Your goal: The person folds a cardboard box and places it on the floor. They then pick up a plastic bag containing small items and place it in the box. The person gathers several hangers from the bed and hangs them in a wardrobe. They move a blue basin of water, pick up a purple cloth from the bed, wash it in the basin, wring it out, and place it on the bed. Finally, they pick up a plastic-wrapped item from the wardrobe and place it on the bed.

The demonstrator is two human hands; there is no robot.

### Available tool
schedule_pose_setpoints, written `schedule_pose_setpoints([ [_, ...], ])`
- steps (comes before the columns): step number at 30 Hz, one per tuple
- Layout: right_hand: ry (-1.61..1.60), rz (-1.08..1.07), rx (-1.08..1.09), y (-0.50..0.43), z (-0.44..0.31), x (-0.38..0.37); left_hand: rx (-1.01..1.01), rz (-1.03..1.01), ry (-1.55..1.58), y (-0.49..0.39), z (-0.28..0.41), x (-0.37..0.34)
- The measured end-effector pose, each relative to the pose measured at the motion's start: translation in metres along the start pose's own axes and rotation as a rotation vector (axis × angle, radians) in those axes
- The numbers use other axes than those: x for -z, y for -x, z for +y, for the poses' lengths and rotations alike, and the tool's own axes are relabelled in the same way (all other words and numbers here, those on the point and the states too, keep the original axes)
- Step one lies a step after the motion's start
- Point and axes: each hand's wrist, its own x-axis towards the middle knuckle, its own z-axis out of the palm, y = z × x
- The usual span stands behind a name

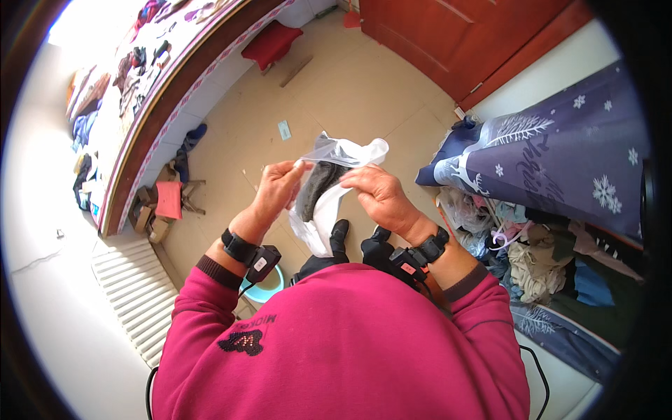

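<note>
In front of my body hangs a white translucent plastic bag (326,206), held up between my two hands. A dark grey fabric item (318,188) shows inside it; its exact kind is unclear. My left hand (279,184) pinches the bag's edge between thumb and fingers. On the other side, my right hand (379,195) has its fingertips at the bag's rim, with the thumb partly hidden. The top of the bag bunches and stands up beyond both hands. Its lower end drapes down close to my dark shoes (339,231).
A wardrobe with a snowflake-print cover (551,157) and piled clothes (541,262) is on the right. On the left are a clothes-strewn kang bed (142,110), a folding stool (169,200), a radiator (134,294) and a light-blue basin (265,289). A red-covered stool (271,43) and door (467,42) stand beyond.
</note>
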Motion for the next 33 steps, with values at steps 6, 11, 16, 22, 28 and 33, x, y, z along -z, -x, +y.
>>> schedule_pose_setpoints([
  [6, 0.38, -0.646, -0.274, -0.004, 0.012, -0.015, 0.112, -0.077, -0.001, -0.012, -0.02, -0.029],
  [11, 0.687, -0.803, -0.59, 0.017, 0.016, 0.007, 0.167, -0.146, -0.067, -0.015, -0.031, -0.053],
  [16, 0.283, -0.307, -0.238, 0.028, 0.017, 0.004, 0.168, -0.184, 0.023, -0.013, -0.034, -0.086],
  [22, 0.693, -1.238, -0.766, 0.041, 0.035, 0.006, 0.133, -0.187, 0.078, -0.018, -0.033, -0.106],
  [28, 0.688, -1.072, -0.87, 0.083, 0.091, 0.035, 0.112, -0.251, 0.078, -0.012, -0.031, -0.146],
  [33, 0.099, -0.309, -1.029, 0.131, 0.167, 0.038, 0.144, -0.387, 0.209, -0.001, -0.008, -0.186],
])
